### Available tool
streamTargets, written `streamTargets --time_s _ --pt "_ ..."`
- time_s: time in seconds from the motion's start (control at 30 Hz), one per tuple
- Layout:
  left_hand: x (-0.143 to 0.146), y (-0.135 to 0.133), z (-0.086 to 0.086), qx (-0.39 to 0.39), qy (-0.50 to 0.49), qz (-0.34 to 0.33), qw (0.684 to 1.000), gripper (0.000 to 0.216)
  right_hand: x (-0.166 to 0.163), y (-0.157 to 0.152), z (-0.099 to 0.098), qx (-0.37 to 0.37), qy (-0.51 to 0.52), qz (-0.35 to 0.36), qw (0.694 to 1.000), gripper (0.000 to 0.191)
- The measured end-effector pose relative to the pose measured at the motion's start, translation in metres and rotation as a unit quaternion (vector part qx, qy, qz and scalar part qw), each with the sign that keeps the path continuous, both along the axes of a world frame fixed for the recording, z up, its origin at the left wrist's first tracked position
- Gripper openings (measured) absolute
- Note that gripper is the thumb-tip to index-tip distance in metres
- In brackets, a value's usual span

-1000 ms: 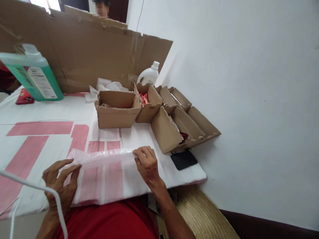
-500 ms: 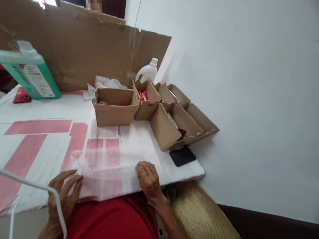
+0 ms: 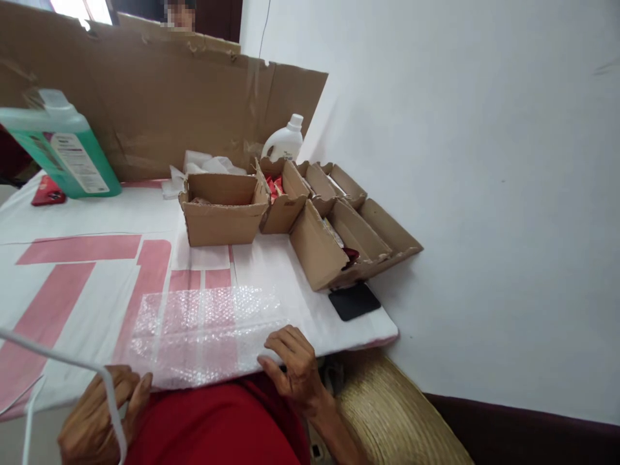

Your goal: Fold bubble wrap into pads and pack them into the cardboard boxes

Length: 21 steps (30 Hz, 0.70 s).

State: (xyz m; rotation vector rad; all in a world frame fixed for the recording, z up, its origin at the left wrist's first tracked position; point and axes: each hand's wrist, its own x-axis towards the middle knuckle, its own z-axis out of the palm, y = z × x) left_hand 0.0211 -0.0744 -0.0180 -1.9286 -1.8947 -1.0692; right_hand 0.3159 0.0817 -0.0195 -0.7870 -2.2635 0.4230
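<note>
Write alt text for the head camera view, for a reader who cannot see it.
Two bare hands, left hand and right hand, rest at the near corners of a bubble wrap sheet spread flat on a pink-and-white table. Behind it stand open cardboard boxes and a green bottle.
</note>
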Motion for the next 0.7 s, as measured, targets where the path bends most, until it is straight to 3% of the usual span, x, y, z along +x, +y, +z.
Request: streamTargets --time_s 0.1,0.17,0.23,0.33,0.4,0.5,0.6,0.7 --pt "0.02 0.031 0.024 0.002 -0.022 -0.027 0.999 0.011 -0.039 -0.003 0.015 -0.021 0.017 -0.026 0.999 0.027" --pt "0.029 0.051 0.022 -0.03 -0.027 -0.05 0.998 0.004 -0.073 -0.007 0.019 -0.042 0.017 -0.022 0.999 0.02" --pt "0.028 0.062 0.001 -0.07 0.004 -0.037 0.997 0.032 -0.106 -0.011 0.016 -0.062 0.02 -0.011 0.998 0.028" --pt "0.013 0.06 -0.05 -0.104 0.091 0.013 0.99 0.069 -0.143 -0.018 0.004 -0.1 -0.015 0.04 0.994 0.056" --pt "0.004 0.052 -0.077 -0.113 0.108 -0.013 0.988 0.08 -0.157 -0.022 -0.005 -0.128 -0.062 0.073 0.987 0.074" --pt "0.004 0.044 -0.088 -0.102 0.114 -0.035 0.988 0.086 -0.161 -0.027 -0.013 -0.144 -0.108 0.108 0.978 0.086" --pt "0.013 0.048 -0.075 -0.081 0.116 -0.034 0.989 0.085 -0.147 -0.022 -0.025 -0.122 -0.136 0.106 0.977 0.087" --pt "0.02 0.053 -0.063 -0.127 0.089 -0.002 0.988 0.085 -0.109 -0.001 -0.045 -0.098 -0.18 0.053 0.977 0.089"
